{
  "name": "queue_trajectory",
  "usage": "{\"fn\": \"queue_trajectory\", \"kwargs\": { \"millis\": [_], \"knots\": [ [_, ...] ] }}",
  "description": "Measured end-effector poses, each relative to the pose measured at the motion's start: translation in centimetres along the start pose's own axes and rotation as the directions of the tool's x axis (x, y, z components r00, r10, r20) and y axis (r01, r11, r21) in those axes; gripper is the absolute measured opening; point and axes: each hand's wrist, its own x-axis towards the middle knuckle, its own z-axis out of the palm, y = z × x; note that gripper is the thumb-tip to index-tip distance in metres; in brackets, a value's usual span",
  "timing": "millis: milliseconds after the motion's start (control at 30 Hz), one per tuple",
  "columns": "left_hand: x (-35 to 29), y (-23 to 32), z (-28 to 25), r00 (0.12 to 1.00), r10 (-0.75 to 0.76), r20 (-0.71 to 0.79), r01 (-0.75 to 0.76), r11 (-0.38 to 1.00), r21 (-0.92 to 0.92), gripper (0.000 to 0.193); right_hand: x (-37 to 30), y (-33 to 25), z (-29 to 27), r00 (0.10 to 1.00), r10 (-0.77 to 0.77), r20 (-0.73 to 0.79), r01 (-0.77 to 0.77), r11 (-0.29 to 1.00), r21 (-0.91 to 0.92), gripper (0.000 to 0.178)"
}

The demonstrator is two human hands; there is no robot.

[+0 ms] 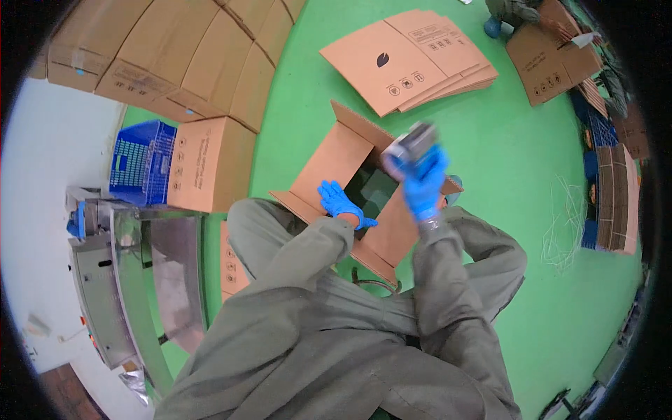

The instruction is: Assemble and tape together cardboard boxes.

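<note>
An open cardboard box (331,158) stands between my knees with its flaps spread outward. Dark green shows inside it. My left hand (343,204), in a blue glove, lies on the box's near left edge with its fingers apart, holding nothing. Above the box's right side, my blue-gloved right hand (424,186) is closed around a hand-held tape dispenser (414,143). The dispenser is smeared by motion, so its details are unclear.
Flattened cartons (413,59) lie stacked on the green floor ahead. Closed cartons (189,52) and a blue crate (143,161) are at the left, near a metal machine (150,273). At the far right a co-worker handles a carton (553,59); loose straps (563,224) lie nearby.
</note>
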Motion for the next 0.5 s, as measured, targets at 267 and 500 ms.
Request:
{"fn": "queue_trajectory", "kwargs": {
  "millis": [267,500],
  "knots": [
    [0.1,-0.5,0.2,0.999,0.003,0.045,-0.003,1.000,-0.002,0.154,-0.7,0.3,-1.3,0.931,0.353,-0.096,-0.349,0.935,0.057,0.055],
    [-3.8,-5.3,-6.7,0.948,0.306,0.083,-0.275,0.923,-0.268,0.064,-5.8,3.2,-0.7,0.931,0.361,0.061,-0.364,0.890,0.274,0.059]
  ]
}}
